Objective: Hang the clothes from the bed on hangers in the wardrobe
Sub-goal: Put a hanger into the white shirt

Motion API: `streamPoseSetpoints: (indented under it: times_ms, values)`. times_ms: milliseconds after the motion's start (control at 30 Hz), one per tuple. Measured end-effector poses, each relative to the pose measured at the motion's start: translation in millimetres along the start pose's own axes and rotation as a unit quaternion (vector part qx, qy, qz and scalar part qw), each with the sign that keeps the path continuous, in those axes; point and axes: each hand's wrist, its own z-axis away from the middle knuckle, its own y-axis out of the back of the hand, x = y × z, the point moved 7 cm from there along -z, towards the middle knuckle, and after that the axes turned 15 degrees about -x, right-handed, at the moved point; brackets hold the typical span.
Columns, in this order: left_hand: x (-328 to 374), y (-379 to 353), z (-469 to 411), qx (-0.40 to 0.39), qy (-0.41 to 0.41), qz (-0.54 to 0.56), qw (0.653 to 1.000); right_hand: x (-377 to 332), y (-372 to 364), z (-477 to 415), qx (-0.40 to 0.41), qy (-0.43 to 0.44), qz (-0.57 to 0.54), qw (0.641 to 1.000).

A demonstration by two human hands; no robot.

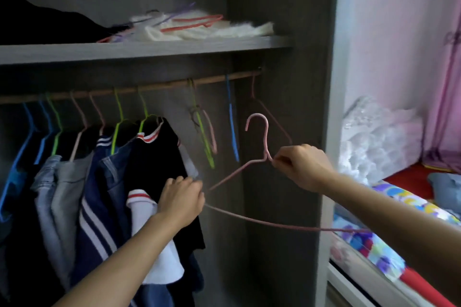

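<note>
A pink wire hanger [259, 137] is off the rail, held in front of the open wardrobe. My right hand [303, 166] pinches it at the neck just below the hook. My left hand [180, 198] grips its left corner, close to the hanging black shirt [152, 157]. The wooden rail [162, 86] carries several clothes on coloured hangers at the left and a few empty hangers [233, 117] at the right. On the bed [389, 209] at the far right lies a grey-blue garment [445, 188].
The shelf [139, 48] above the rail holds dark folded cloth, white fabric and loose hangers. The wardrobe's side panel [287, 107] stands right of the rail. A clear plastic bag [374, 142] sits at the head of the bed, by a pink curtain.
</note>
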Motion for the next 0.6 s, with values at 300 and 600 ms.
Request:
streamPoseSetpoints:
  times_ms: [300,600]
  values:
    - [271.5,-49.5,30.7,-0.153,-0.123,0.108,0.975,205.4,30.8,186.8,-0.026,-0.133,-0.048,0.99]
    - [495.6,-46.9,-7.8,-0.179,-0.244,0.087,0.949,397.4,64.2,336.1,0.018,-0.322,-0.064,0.944]
